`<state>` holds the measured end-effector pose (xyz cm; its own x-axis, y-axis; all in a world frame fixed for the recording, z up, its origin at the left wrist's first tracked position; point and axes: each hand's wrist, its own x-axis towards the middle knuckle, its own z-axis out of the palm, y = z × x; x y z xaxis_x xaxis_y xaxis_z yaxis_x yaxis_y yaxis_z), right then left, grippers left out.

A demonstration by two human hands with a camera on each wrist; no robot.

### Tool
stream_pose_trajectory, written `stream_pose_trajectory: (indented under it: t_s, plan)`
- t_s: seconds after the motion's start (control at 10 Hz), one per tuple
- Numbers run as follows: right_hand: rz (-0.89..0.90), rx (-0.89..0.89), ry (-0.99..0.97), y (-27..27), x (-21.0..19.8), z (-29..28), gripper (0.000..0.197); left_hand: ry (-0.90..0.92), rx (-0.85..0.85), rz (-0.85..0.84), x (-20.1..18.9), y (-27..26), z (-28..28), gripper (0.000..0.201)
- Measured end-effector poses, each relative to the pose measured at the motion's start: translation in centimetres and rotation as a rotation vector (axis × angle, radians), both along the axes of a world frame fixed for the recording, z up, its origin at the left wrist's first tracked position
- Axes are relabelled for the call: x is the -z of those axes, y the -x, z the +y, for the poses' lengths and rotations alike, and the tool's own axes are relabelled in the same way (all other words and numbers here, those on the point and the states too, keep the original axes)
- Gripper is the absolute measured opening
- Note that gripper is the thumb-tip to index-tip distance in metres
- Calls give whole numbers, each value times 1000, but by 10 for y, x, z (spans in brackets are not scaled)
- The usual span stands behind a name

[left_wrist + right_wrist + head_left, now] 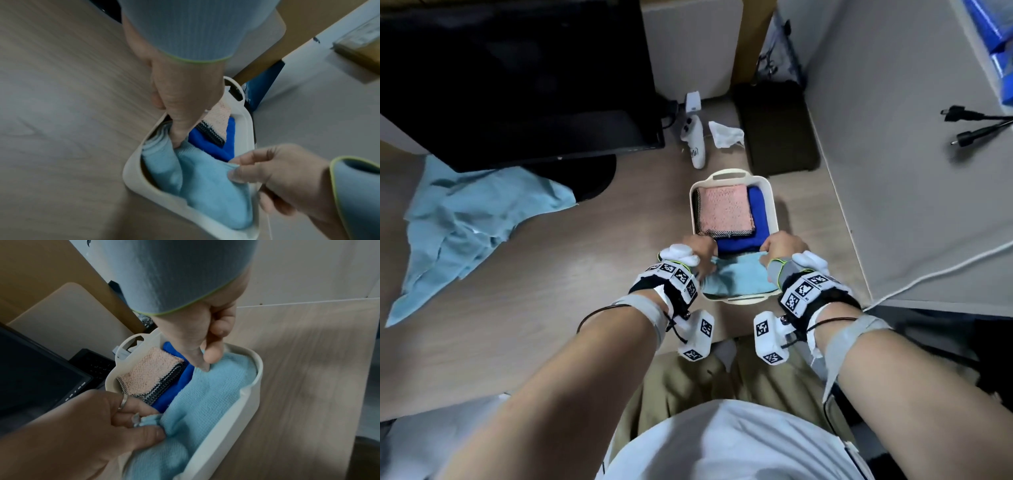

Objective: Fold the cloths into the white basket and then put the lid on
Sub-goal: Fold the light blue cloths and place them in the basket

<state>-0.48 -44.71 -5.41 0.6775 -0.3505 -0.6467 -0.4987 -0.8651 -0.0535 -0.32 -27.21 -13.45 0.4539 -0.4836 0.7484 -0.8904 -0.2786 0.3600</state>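
Fluffy cloth (736,277), matt plastic basket (770,205)

We count one tub (692,209) and three cloths in it: pink cloth (724,209), dark blue cloth (756,219), light blue cloth (739,277). Outside, one loose rag (465,222), one controller (694,145).

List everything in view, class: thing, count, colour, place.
basket: one, white, desk centre
light blue cloth: one, light blue, basket's near end
royal blue cloth: one, royal blue, in basket, partly under pink cloth
pink cloth: one, pink, basket's far end, on top
loose cloth: one, light blue, desk's left
monitor: one, black, far left
controller: one, white, beyond basket
tissue: one, white, beside controller
left hand: one, bare, pinches light blue cloth
right hand: one, bare, pinches light blue cloth
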Motion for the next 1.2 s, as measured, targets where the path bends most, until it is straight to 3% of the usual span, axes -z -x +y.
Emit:
stream_pose_trajectory:
  t_s: [0.1,0.2,0.3,0.4,0.5,0.6,0.7,0.8,0.9,1.0,1.1,1.2]
  plan:
    - [10,-77,29,-3,12,2,20,127,221,270,7,-6,-1,53]
    - [-7,-159,84,-4,21,3,22,-969,-392,296,-21,1,0,34]
    - [-11,-193,113,-4,32,3,18,-1155,-398,1013,-57,8,0,20]
    - [-18,-194,117,-3,34,3,15,-1111,-430,1029,-68,11,-1,27]
    - [1,-222,56,-4,28,6,18,-1072,-401,1061,-81,10,2,47]
    - [-72,-207,31,-10,3,8,15,-949,-451,1034,-93,6,10,38]
    - [-154,-181,-121,-7,-17,17,11,-810,-533,1097,-103,3,15,19]
    - [-32,-77,-384,10,-18,25,2,-710,-672,1182,-109,9,20,37]
    - [159,-133,-588,21,-3,31,15,-706,-631,1387,-106,23,26,66]
    - [214,-196,-633,27,10,41,35,-755,-613,1532,-86,34,23,66]
    - [304,-386,-531,26,30,49,46,-692,-701,1645,-68,41,13,62]
    - [289,-446,-470,20,37,51,49,-663,-764,1679,-65,38,3,51]
